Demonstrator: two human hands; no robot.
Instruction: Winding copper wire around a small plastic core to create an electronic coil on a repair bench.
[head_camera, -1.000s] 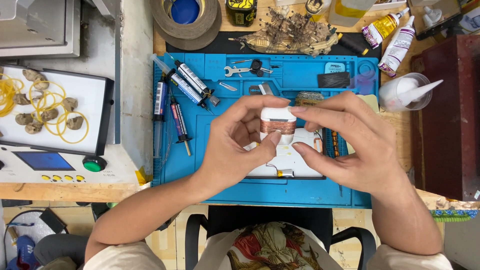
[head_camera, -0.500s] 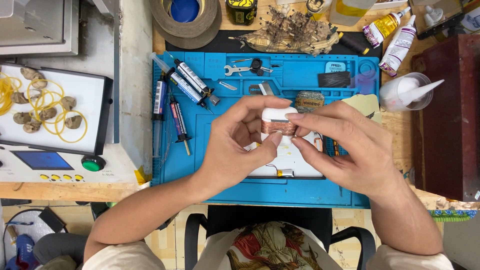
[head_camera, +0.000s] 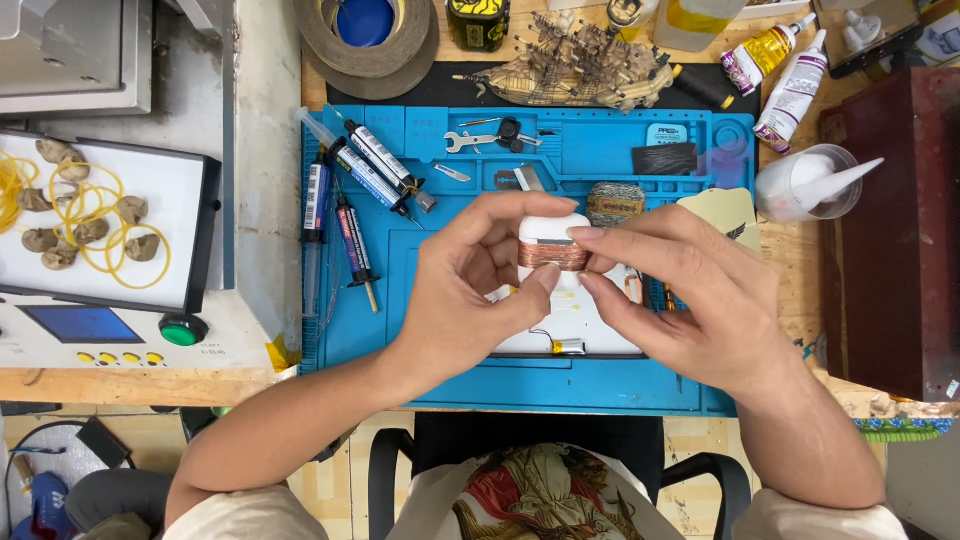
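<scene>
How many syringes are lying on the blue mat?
4 syringes. Two lie slanted side by side at the mat's upper left; two lie nearly upright below them. Others may be hidden.

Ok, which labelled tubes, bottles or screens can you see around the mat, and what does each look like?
Labelled syringes: left side of the blue mat, slim tubes with black, white and blue labels.
Two bottles: top right, one yellow-labelled, one white with a purple label.
Small screen: left-hand device, dark blue rectangle beside a green button.
White case with copper band: held between left hand and right hand.

Syringes (head_camera: 345, 190) left of hands (head_camera: 600, 290), on mat (head_camera: 450, 350)
</scene>
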